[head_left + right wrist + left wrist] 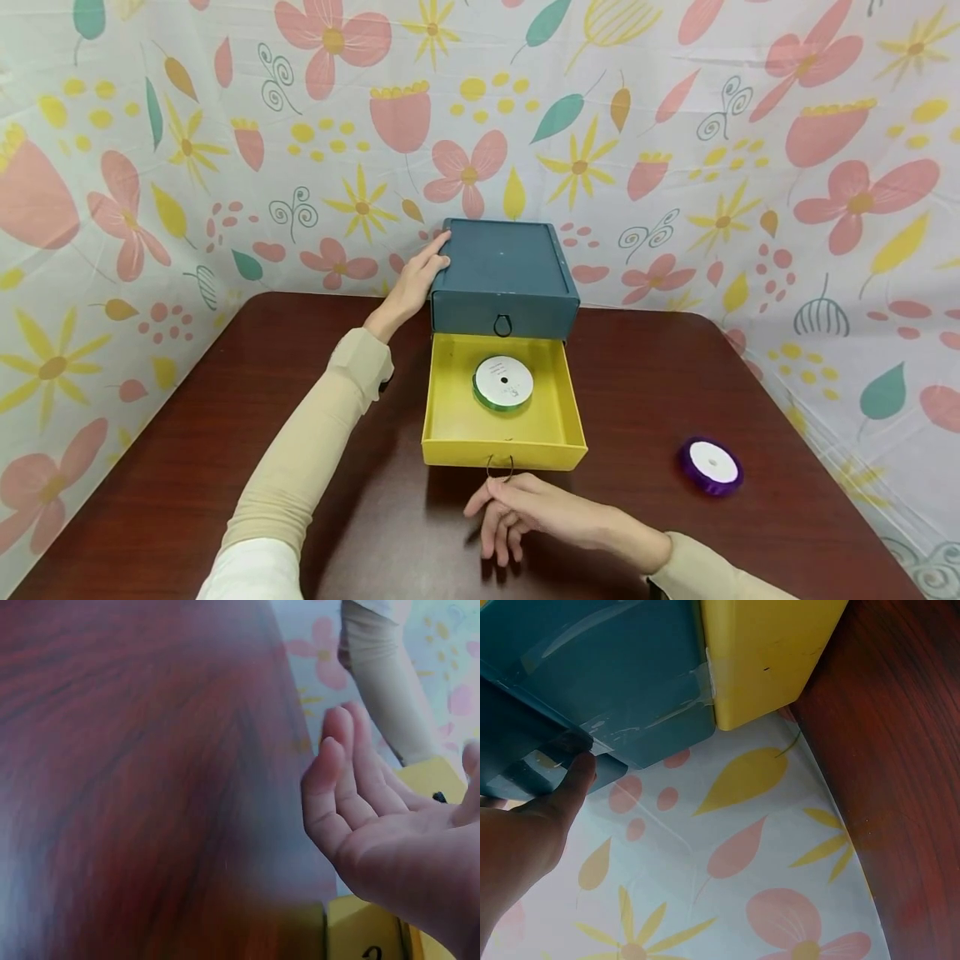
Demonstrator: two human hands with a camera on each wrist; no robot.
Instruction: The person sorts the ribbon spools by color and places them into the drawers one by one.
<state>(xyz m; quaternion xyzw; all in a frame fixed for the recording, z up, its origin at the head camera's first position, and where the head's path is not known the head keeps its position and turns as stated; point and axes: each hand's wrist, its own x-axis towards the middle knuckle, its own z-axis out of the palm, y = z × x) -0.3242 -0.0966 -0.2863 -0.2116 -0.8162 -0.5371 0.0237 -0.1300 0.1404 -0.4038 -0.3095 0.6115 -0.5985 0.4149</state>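
Note:
A blue drawer box (498,258) stands at the back of the table, a black ring pull on its front. My left hand (420,279) rests against its left side, fingers reaching the top edge; the left wrist view shows one finger pressing on the taped blue wall (645,682). Below, a yellow drawer (450,417) is pulled out, holding a ribbon spool (504,382) with a white face and green ribbon. My right hand (532,512) is at the drawer's ring pull (500,467), fingers loosely bent. Whether thumb and ring touch is unclear.
A purple ribbon spool (711,465) lies on the dark wooden table (637,400) to the right. A flowered cloth (480,117) hangs behind the table and along its sides.

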